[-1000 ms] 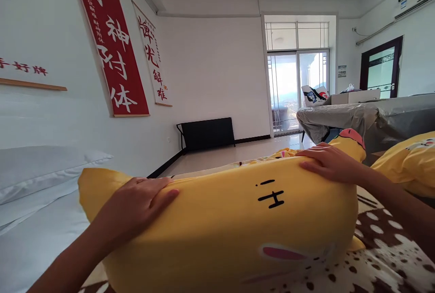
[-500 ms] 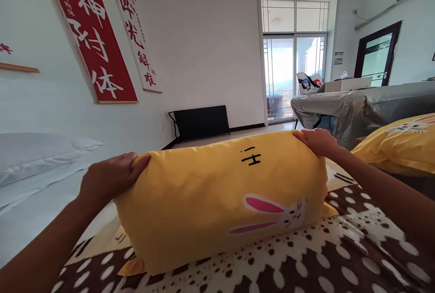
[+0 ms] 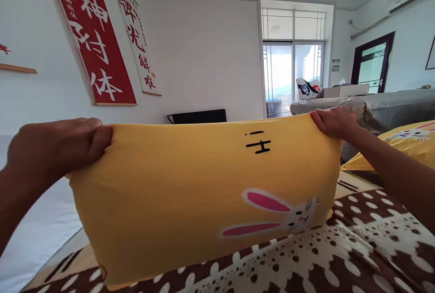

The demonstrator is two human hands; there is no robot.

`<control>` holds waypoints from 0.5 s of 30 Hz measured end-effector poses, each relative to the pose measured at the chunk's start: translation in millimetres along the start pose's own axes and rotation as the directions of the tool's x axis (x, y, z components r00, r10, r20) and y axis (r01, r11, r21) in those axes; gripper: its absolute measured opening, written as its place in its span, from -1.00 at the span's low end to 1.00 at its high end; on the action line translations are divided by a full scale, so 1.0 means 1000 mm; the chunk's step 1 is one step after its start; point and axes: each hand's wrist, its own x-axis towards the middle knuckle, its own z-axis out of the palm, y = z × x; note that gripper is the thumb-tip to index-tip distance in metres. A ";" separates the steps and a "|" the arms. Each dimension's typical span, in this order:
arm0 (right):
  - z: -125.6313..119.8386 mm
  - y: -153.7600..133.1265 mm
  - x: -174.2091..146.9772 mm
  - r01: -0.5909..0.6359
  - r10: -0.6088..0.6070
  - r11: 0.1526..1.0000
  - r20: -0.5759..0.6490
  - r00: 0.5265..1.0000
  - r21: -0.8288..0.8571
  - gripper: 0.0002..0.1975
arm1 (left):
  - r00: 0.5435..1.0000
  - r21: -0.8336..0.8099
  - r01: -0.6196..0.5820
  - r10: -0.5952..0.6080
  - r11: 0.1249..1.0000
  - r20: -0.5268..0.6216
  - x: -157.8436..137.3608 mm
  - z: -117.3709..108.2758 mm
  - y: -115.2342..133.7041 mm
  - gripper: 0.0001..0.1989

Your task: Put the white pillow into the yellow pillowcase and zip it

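I hold the yellow pillow (image 3: 190, 193) up by its top corners. My left hand (image 3: 57, 146) has a tight grip on the left corner, and my right hand (image 3: 335, 121) pinches the right one. The pillow hangs upright over the bed (image 3: 367, 247), its bottom edge down by the spotted brown blanket.

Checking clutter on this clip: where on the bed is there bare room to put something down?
Bare room: the brown spotted blanket in front of the held yellow pillow, and the white sheet at left under the left hand. Crowded: past the right hand, where a second yellow pillow lies by the grey covered furniture.
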 end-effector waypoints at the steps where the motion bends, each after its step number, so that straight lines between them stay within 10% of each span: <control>1: 0.004 -0.003 0.001 0.014 -0.014 1.000 0.017 1.000 0.010 -0.68 | 0.999 0.140 -0.053 0.051 0.989 0.017 -0.001 0.004 -0.002 -0.73; 4: 0.008 -0.006 0.011 0.020 -0.020 0.999 -0.018 1.000 0.030 -0.71 | 0.992 0.405 -0.126 0.112 0.906 0.059 0.003 0.010 -0.012 -0.72; 9: 0.021 -0.007 0.024 0.015 -0.011 0.996 -0.041 0.999 0.092 -0.71 | 0.994 0.347 -0.103 0.112 0.932 -0.004 0.007 0.028 -0.031 -0.70; 12: 0.058 -0.019 0.008 0.053 -0.065 0.985 0.070 0.995 0.162 -0.67 | 0.968 0.161 -0.081 0.039 0.984 0.249 -0.017 0.064 -0.038 -0.69; 15: 0.104 -0.039 -0.021 0.033 -0.087 0.957 0.177 0.980 0.289 -0.60 | 0.835 -0.171 0.107 0.005 0.980 0.550 -0.052 0.105 -0.037 -0.67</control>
